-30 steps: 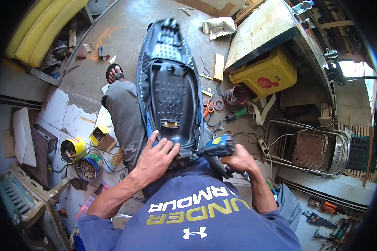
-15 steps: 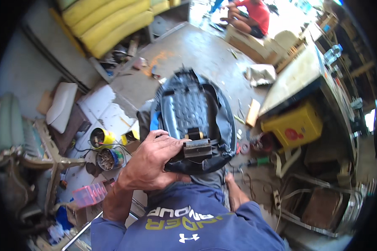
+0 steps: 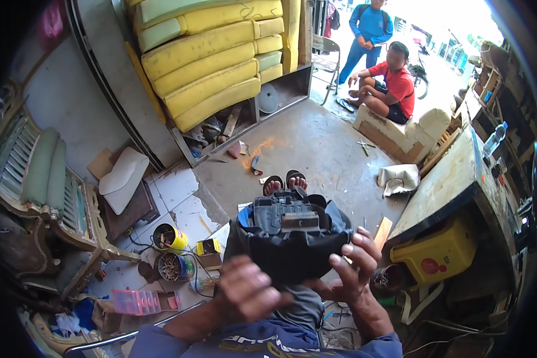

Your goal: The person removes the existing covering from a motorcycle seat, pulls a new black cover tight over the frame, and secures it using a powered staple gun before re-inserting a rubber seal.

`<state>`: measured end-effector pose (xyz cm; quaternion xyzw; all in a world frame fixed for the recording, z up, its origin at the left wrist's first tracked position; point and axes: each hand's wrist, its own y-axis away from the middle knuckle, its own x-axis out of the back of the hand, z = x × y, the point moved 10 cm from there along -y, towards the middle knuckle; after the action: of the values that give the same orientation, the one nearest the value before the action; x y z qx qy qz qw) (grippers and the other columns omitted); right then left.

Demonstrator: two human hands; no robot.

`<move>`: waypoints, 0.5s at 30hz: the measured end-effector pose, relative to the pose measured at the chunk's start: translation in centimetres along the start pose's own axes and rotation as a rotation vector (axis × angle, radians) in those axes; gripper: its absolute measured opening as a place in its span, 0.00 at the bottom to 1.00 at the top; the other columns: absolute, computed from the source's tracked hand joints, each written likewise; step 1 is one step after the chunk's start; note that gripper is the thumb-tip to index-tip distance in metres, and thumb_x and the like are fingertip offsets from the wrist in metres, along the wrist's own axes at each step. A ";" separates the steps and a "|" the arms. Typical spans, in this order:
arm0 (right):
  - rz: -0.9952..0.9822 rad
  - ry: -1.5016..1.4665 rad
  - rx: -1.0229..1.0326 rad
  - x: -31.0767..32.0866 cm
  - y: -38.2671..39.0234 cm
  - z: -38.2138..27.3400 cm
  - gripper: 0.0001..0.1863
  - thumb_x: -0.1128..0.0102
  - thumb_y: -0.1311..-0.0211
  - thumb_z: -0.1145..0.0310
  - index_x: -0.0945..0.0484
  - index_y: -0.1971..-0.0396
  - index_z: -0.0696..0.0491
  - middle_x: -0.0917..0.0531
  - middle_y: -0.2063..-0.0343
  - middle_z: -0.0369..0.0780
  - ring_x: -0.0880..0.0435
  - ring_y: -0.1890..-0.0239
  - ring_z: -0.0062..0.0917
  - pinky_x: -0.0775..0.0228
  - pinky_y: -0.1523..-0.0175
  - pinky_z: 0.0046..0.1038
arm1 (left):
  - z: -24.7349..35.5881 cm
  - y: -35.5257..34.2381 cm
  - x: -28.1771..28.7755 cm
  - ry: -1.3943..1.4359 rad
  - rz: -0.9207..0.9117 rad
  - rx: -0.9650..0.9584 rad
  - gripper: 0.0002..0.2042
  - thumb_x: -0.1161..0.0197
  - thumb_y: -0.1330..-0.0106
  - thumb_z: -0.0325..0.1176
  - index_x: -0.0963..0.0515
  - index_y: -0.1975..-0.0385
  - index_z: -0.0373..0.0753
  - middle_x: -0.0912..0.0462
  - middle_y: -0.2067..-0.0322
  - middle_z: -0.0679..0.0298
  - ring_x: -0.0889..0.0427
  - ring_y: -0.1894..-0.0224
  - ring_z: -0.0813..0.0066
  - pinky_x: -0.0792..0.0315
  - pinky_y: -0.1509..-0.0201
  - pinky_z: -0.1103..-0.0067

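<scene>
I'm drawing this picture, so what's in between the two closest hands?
In the head view, the near end of the black seat lies between the blurred left hand and the right hand.

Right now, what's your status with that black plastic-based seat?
Left hand blurred, contact unclear. Right hand at right edge of black seat, plastic side showing. Yellow plastic container apart, off right.

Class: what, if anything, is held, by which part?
Right hand: at the near right edge of the black seat, grip unclear. Left hand: blurred, cannot be told.
</scene>
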<state>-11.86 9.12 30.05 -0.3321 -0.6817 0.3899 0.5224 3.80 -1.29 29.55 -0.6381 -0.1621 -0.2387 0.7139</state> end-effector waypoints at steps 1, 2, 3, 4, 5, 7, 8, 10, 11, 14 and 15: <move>-0.003 0.044 0.068 0.0 -0.9 -0.4 0.32 0.22 0.48 0.41 0.21 0.47 0.40 0.30 0.44 0.38 0.33 0.36 0.37 0.30 0.34 0.52 | 1.8 0.7 -0.1 -0.059 0.083 -0.134 0.25 0.25 0.38 0.54 0.26 0.48 0.52 0.25 0.50 0.63 0.26 0.44 0.61 0.29 0.37 0.57; 0.007 0.033 0.133 -0.1 -1.5 -0.8 0.31 0.23 0.47 0.41 0.20 0.47 0.40 0.30 0.45 0.36 0.33 0.36 0.35 0.29 0.34 0.52 | 1.5 1.2 -1.1 -0.188 -0.013 -0.133 0.26 0.29 0.36 0.56 0.28 0.43 0.56 0.30 0.45 0.65 0.31 0.38 0.63 0.31 0.33 0.53; -0.024 0.023 0.190 -0.5 -1.8 -0.9 0.31 0.24 0.47 0.40 0.20 0.47 0.39 0.30 0.45 0.34 0.34 0.36 0.34 0.30 0.32 0.52 | 1.2 1.3 -1.3 -0.225 0.043 -0.116 0.26 0.30 0.35 0.56 0.28 0.42 0.56 0.31 0.44 0.65 0.32 0.38 0.63 0.32 0.32 0.52; -0.056 0.028 0.215 -0.8 -2.2 -0.9 0.31 0.24 0.46 0.40 0.20 0.47 0.39 0.30 0.46 0.35 0.31 0.40 0.34 0.26 0.36 0.49 | 0.7 1.2 -1.0 -0.294 0.110 -0.124 0.26 0.31 0.34 0.56 0.28 0.41 0.56 0.32 0.44 0.64 0.32 0.37 0.63 0.33 0.31 0.51; -0.033 0.024 0.242 -0.8 -2.6 -0.7 0.31 0.25 0.46 0.39 0.19 0.46 0.39 0.30 0.47 0.35 0.29 0.43 0.33 0.23 0.40 0.46 | -0.1 0.8 -1.3 -0.379 0.152 -0.125 0.26 0.32 0.33 0.56 0.29 0.40 0.55 0.33 0.44 0.64 0.32 0.37 0.62 0.34 0.30 0.50; -0.008 -0.107 0.227 -1.9 -3.4 -0.2 0.29 0.25 0.45 0.41 0.18 0.47 0.38 0.30 0.51 0.36 0.27 0.51 0.30 0.22 0.51 0.38 | -1.3 -0.2 -1.7 -0.309 0.109 -0.142 0.29 0.40 0.32 0.65 0.32 0.40 0.53 0.36 0.43 0.64 0.36 0.35 0.62 0.31 0.34 0.51; 0.018 -0.169 0.218 -2.4 -3.9 0.1 0.29 0.25 0.45 0.41 0.17 0.47 0.38 0.30 0.52 0.36 0.26 0.54 0.28 0.22 0.56 0.33 | -1.8 -0.8 -1.7 -0.275 0.130 -0.139 0.28 0.42 0.31 0.64 0.32 0.41 0.52 0.36 0.43 0.65 0.36 0.35 0.62 0.31 0.34 0.51; 0.076 -0.160 0.222 -3.0 -4.8 0.4 0.27 0.24 0.45 0.43 0.16 0.47 0.38 0.30 0.55 0.35 0.28 0.61 0.24 0.28 0.65 0.27 | -2.6 -2.0 -1.8 -0.259 0.156 -0.162 0.24 0.46 0.27 0.61 0.30 0.41 0.51 0.35 0.45 0.66 0.35 0.37 0.64 0.30 0.37 0.52; 0.095 -0.153 0.217 -3.1 -5.2 0.6 0.27 0.24 0.45 0.43 0.16 0.48 0.38 0.30 0.57 0.34 0.29 0.65 0.22 0.32 0.69 0.24 | -2.8 -2.6 -1.8 -0.284 0.155 -0.178 0.24 0.46 0.27 0.60 0.29 0.42 0.50 0.35 0.46 0.66 0.35 0.38 0.64 0.30 0.37 0.52; 0.059 -0.127 0.187 -3.7 -6.4 1.3 0.23 0.23 0.46 0.44 0.13 0.53 0.38 0.30 0.63 0.32 0.31 0.68 0.19 0.37 0.72 0.19 | -3.4 -4.0 -2.0 -0.325 0.090 -0.190 0.21 0.45 0.27 0.57 0.28 0.46 0.48 0.35 0.48 0.65 0.34 0.42 0.64 0.29 0.41 0.54; 0.049 -0.113 0.179 -3.9 -6.7 1.5 0.22 0.23 0.46 0.45 0.12 0.54 0.38 0.30 0.64 0.31 0.31 0.69 0.19 0.37 0.72 0.19 | -3.6 -4.3 -2.0 -0.319 0.029 -0.172 0.20 0.45 0.27 0.55 0.27 0.48 0.46 0.35 0.49 0.64 0.34 0.45 0.64 0.29 0.43 0.55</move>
<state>-12.68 2.37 33.94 -0.2782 -0.6641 0.4801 0.5010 -0.51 -4.91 31.61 -0.7289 -0.2428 -0.1371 0.6252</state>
